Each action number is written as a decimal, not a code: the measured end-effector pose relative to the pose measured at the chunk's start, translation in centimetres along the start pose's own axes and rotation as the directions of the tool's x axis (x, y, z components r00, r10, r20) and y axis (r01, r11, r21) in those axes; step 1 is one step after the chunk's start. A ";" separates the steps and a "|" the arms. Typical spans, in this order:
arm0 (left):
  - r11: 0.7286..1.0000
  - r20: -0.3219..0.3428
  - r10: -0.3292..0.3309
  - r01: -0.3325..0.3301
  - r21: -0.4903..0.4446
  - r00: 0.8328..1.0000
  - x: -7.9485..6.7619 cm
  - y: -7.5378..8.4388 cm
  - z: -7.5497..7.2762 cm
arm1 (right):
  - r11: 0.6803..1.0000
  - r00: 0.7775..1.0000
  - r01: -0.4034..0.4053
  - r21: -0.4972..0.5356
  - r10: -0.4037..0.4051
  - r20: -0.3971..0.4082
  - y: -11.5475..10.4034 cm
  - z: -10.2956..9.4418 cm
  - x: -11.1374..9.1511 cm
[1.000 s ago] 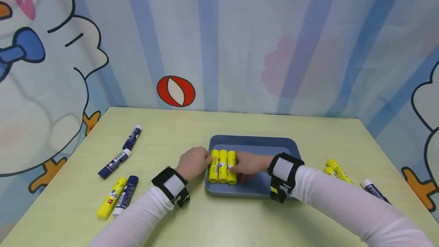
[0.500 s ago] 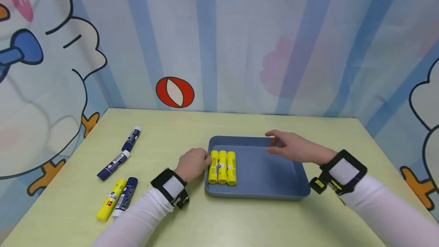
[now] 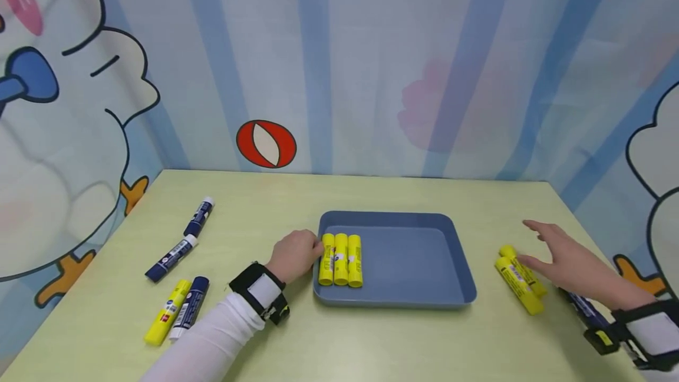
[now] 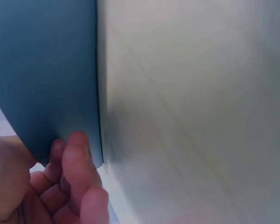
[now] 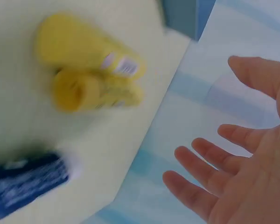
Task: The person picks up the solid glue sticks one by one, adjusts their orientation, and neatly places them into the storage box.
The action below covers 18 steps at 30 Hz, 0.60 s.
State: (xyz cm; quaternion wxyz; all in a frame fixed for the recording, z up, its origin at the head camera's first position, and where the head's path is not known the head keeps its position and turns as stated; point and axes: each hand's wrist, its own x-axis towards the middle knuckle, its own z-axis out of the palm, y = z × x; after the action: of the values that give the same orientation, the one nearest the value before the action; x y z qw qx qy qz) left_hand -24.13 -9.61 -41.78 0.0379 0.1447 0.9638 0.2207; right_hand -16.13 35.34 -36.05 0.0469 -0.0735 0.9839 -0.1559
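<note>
My left hand [image 3: 294, 255] grips the left rim of a blue-grey tray [image 3: 414, 258]. In the left wrist view its curled fingers [image 4: 77, 163] lie against the tray's outer wall. Three yellow glue sticks [image 3: 340, 260] lie side by side at the tray's left end. Over on the right, my right hand [image 3: 583, 267] hovers with fingers spread and thumb apart, holding nothing. Its thumb overlaps two yellow glue sticks [image 3: 518, 287] in the head view; they lie against each other on the table. Partly hidden under that hand and wrist is a navy glue stick [image 5: 28, 182] with a white end.
On the left of the table [image 3: 254, 205] lie two navy glue sticks end to end, a farther one [image 3: 199, 217] and a nearer one [image 3: 171, 259]. Closer in, a yellow glue stick [image 3: 167, 312] lies beside another navy one [image 3: 190, 308]. A printed curtain [image 3: 361, 63] stands behind the table.
My right hand has let go of the rightmost glue stick in the tray and moved right, out over the glue sticks there. The left hand has stayed on the tray's rim.
</note>
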 end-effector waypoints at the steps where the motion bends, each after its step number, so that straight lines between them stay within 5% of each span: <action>1: 1.000 -0.001 -0.002 0.002 -0.001 1.000 0.0 -0.1 0.0 | 1.000 1.000 -0.017 -0.017 0.017 -0.002 0.9 0.0 -0.4; 9: 1.000 -0.011 0.004 -0.004 0.010 1.000 -0.2 -0.1 -0.1 | 0.974 0.975 -0.209 -0.089 0.215 0.055 5.7 1.9 -3.0; 18: 1.000 0.007 -0.010 0.010 0.002 1.000 -0.2 0.0 0.2 | 0.899 0.880 -0.403 -0.171 0.432 0.200 6.3 3.8 -3.9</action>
State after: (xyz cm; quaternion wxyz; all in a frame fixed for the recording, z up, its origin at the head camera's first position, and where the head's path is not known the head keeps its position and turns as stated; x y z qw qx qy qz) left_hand -23.91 -9.62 -41.93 0.0422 0.1407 0.9646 0.2192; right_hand -12.71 40.72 -41.35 0.1896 0.1199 0.9719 -0.0711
